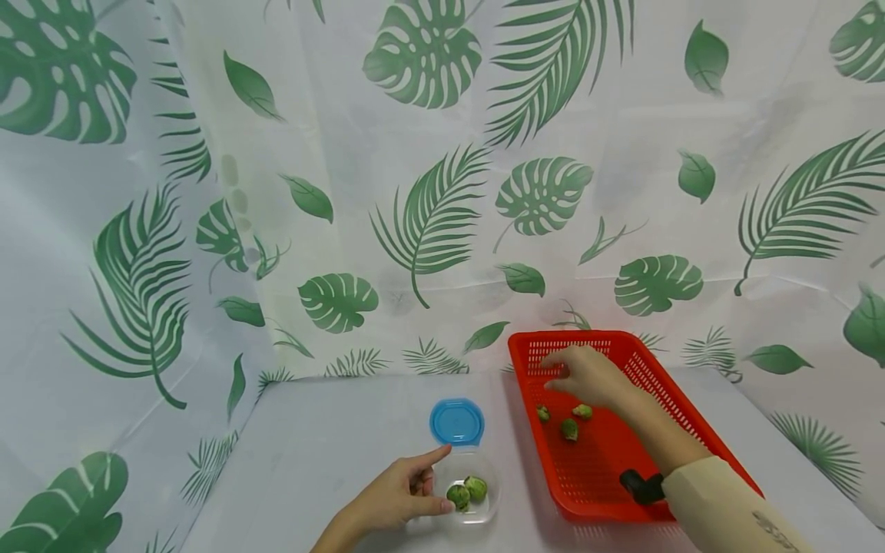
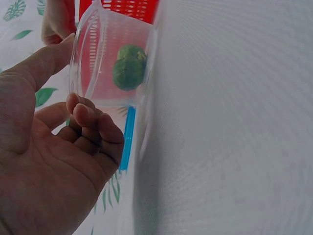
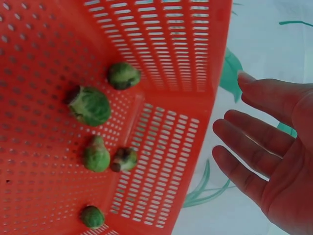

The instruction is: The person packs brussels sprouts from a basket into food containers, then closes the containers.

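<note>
A small clear plastic container (image 1: 484, 513) with two Brussels sprouts (image 1: 475, 487) in it stands on the table. My left hand (image 1: 401, 491) steadies it from the left, thumb at its near rim and index finger stretched along the far side; in the left wrist view the other fingers of the left hand (image 2: 63, 142) are curled beside it. Over the far end of a red plastic basket (image 1: 601, 503), my right hand (image 1: 588, 375) hovers with nothing in its loosely bent fingers. Several Brussels sprouts (image 3: 90, 106) lie on the basket's bottom below it.
A blue lid (image 1: 457, 422) lies on the white table (image 1: 311, 445) just behind the container. The basket's raised slotted walls stand to the right of the container. Behind the table hangs a white curtain (image 1: 442, 230) printed with green leaves.
</note>
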Available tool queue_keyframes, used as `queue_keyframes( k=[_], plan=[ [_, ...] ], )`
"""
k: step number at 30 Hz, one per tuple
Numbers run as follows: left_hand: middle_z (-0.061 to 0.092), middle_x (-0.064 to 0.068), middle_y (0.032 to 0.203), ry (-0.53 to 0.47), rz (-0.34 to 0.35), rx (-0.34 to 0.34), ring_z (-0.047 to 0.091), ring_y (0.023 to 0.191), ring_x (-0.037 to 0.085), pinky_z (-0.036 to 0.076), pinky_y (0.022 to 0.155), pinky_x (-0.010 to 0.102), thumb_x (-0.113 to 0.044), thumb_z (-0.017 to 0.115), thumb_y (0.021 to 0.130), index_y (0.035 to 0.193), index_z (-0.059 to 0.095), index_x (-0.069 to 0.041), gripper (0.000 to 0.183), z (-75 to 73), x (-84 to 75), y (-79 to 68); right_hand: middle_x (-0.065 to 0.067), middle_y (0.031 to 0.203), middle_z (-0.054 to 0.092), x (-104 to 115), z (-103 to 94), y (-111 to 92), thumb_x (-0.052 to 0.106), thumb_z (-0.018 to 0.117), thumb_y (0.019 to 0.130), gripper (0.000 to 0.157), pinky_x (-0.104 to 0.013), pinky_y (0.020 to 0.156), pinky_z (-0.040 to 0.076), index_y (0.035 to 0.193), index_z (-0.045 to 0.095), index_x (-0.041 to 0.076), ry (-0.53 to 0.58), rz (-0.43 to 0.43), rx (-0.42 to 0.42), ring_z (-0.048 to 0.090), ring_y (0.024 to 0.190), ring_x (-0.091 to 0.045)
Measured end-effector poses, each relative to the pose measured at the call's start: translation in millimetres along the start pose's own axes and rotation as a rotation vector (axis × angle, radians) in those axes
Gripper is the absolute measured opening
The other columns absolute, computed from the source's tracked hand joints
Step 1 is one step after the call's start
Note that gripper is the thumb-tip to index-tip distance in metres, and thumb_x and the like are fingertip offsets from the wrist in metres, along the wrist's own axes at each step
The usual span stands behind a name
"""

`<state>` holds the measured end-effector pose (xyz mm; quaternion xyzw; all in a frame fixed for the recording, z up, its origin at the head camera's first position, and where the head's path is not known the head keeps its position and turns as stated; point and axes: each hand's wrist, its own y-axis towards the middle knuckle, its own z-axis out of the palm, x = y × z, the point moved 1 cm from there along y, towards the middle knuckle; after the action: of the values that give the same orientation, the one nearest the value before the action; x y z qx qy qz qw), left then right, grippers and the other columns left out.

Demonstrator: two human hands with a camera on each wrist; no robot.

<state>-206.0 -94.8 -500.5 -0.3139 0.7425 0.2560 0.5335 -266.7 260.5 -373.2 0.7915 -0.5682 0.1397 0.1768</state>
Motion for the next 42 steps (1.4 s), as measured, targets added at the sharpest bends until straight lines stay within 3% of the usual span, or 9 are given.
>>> queue_keyframes(
  k=[13,20,28,36,42],
  plan=[
    [0.052,0.001,0.084,0.005,0.005,0.003,0.043,0.065,0.0,0.037,0.056,0.015,-0.02,0.081,0.092,0.159,0.041,-0.003,0.08,1.1,2.9,-1.0,-0.013,0.116,0.074,-10.7,14.3,3.6,0.014,0.084,0.088,0.035,-0.046,0.085,0.061,0.121,0.077,0.006,-0.001,0.027,0.034,0.066,0.101,-0.029],
    [0.052,0.003,0.084,0.001,0.005,0.004,0.043,0.065,0.0,0.037,0.056,0.015,-0.02,0.081,0.092,0.159,0.04,-0.004,0.08,1.3,2.9,-0.8,-0.009,0.111,0.074,-18.7,19.8,3.3,0.016,0.085,0.087,0.037,-0.043,0.082,0.062,0.122,0.077,0.006,0.022,0.061,0.053,0.065,0.096,-0.024],
    [0.052,0.002,0.084,0.001,0.004,0.005,0.043,0.066,0.001,0.037,0.056,0.015,-0.021,0.081,0.092,0.159,0.041,-0.005,0.08,0.8,0.7,-0.6,-0.017,0.116,0.071,-25.7,27.0,4.1,0.014,0.083,0.089,0.042,-0.034,0.067,0.061,0.129,0.072,0.003,0.084,0.109,0.1,0.063,0.087,-0.022],
    [0.052,0.001,0.084,-0.012,-0.015,0.004,0.043,0.065,0.002,0.037,0.056,0.016,-0.018,0.081,0.092,0.159,0.042,-0.008,0.078,-0.1,-1.4,-0.8,-0.016,0.113,0.07,-30.7,32.0,4.8,0.013,0.083,0.089,0.043,-0.033,0.067,0.057,0.128,0.072,0.002,0.066,0.111,0.12,0.062,0.084,-0.021],
    [0.052,0.002,0.084,0.001,-0.016,0.001,0.043,0.065,0.003,0.037,0.055,0.017,-0.018,0.081,0.092,0.159,0.043,-0.009,0.078,-0.6,-0.7,-0.9,-0.013,0.119,0.072,-32.1,34.7,5.7,0.014,0.083,0.088,0.043,-0.043,0.082,0.062,0.13,0.073,0.006,0.053,0.128,0.15,0.065,0.096,-0.024]
  ],
)
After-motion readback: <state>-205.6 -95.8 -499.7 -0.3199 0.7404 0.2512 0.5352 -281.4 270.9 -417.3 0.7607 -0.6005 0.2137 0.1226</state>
